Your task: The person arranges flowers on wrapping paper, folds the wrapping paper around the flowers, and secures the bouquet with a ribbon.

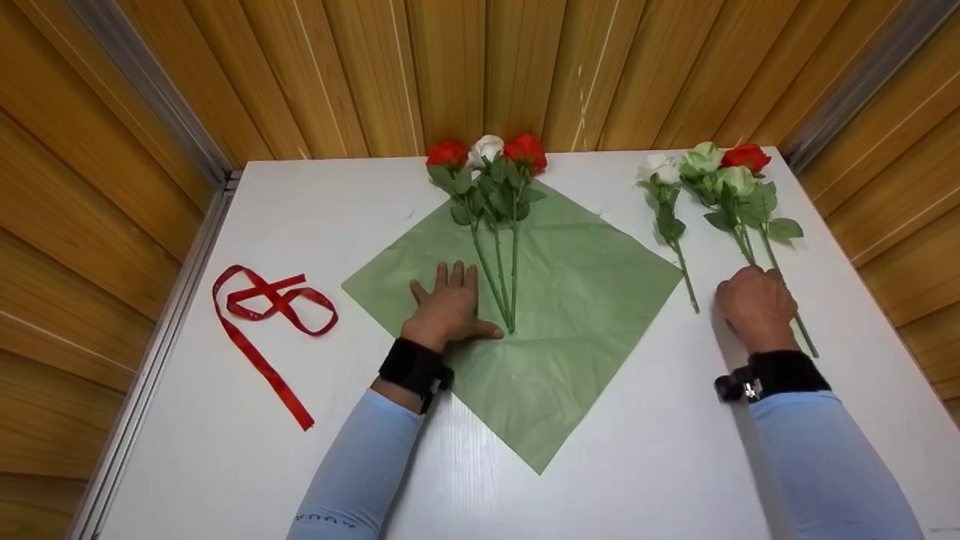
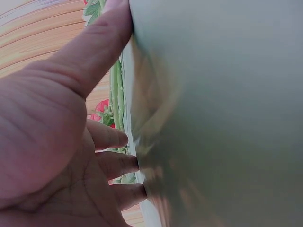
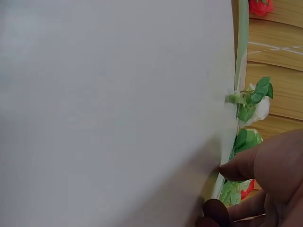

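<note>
My left hand (image 1: pixel 444 311) lies with fingers spread on a green sheet of wrapping paper (image 1: pixel 592 285), its thumb by the stem ends of three roses. These are a red rose (image 1: pixel 447 154), a white rose (image 1: pixel 487 150) and another red rose (image 1: pixel 526 151), with stems drawn together. At the right, my right hand (image 1: pixel 757 309) has its fingers curled at the lower stem of a light green rose (image 1: pixel 736 180); the hand hides the stem end. Beside it lie a second green rose (image 1: pixel 703 157), a red rose (image 1: pixel 745 157) and a white rose (image 1: pixel 660 169).
A looped red ribbon (image 1: pixel 274 296) lies on the white table (image 1: pixel 225 480) to the left of the paper. Wood-patterned panels (image 1: pixel 517 75) stand behind the table and along both sides. The red and white blossoms reach past the paper's top corner.
</note>
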`<state>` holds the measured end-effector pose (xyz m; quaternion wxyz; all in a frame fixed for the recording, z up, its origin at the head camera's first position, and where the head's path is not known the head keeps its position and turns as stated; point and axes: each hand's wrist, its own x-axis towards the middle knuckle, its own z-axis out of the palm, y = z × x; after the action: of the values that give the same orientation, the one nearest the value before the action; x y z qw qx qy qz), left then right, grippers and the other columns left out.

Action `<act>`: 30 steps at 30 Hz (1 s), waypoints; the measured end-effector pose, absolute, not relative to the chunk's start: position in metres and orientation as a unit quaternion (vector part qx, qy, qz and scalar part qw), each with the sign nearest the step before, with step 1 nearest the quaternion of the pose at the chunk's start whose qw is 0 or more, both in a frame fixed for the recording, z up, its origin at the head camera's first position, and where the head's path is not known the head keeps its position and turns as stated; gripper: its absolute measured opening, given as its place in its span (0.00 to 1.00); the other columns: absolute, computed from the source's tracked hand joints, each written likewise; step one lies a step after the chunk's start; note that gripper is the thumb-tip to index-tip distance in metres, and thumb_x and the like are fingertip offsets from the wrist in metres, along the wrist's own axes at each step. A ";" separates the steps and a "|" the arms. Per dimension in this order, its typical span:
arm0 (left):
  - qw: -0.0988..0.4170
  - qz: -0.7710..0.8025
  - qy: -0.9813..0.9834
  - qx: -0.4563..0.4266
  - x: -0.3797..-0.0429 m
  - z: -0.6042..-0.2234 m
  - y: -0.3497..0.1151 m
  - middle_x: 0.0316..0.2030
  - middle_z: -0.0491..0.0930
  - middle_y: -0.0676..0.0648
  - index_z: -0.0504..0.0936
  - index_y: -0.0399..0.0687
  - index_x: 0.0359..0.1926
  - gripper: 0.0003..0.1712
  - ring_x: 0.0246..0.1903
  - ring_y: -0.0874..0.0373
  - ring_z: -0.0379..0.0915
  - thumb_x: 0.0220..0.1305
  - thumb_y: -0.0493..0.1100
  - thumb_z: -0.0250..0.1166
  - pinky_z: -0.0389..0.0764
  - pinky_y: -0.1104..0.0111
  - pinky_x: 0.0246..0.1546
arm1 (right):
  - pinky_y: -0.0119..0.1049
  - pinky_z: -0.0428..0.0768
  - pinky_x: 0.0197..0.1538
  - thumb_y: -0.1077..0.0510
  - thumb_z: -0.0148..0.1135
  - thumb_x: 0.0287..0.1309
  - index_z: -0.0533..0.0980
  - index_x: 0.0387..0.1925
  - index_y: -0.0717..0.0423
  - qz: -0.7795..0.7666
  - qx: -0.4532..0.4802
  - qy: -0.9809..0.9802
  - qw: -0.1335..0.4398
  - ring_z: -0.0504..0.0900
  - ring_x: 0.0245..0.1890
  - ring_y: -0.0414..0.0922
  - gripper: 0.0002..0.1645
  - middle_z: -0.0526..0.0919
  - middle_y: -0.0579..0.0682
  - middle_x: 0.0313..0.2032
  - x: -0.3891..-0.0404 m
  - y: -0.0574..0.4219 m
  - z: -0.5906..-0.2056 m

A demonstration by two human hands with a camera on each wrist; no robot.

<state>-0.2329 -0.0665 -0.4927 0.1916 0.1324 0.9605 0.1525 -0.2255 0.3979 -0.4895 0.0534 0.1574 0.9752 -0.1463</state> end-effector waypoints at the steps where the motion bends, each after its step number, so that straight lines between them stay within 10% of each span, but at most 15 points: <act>1: 0.191 0.152 0.961 0.132 -0.233 -0.493 -0.067 0.85 0.41 0.37 0.43 0.45 0.86 0.71 0.84 0.37 0.28 0.58 0.73 0.72 0.38 0.24 0.72 | 0.62 0.77 0.33 0.57 0.39 0.71 0.73 0.45 0.84 -0.146 0.156 0.976 0.049 0.75 0.42 0.77 0.29 0.67 0.83 0.48 -0.226 0.396 -0.490; 19: 0.194 0.154 0.960 0.128 -0.233 -0.493 -0.067 0.85 0.40 0.37 0.43 0.43 0.85 0.71 0.84 0.37 0.28 0.59 0.73 0.72 0.38 0.24 0.73 | 0.55 0.78 0.29 0.63 0.44 0.63 0.75 0.31 0.72 -0.159 0.150 0.975 0.051 0.81 0.40 0.77 0.17 0.80 0.82 0.39 -0.230 0.414 -0.476; 30: 0.196 0.160 0.959 0.128 -0.233 -0.494 -0.067 0.85 0.39 0.37 0.43 0.44 0.86 0.72 0.84 0.37 0.27 0.58 0.74 0.72 0.36 0.24 0.73 | 0.49 0.74 0.33 0.59 0.50 0.67 0.79 0.21 0.63 -0.239 0.133 0.956 -0.103 0.82 0.31 0.64 0.21 0.82 0.60 0.22 -0.242 0.361 -0.458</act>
<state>-0.2330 -0.0667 -0.4936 0.1963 0.1284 0.9589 0.1600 -0.2415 0.3610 -0.4576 -0.1031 0.1334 0.9564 -0.2386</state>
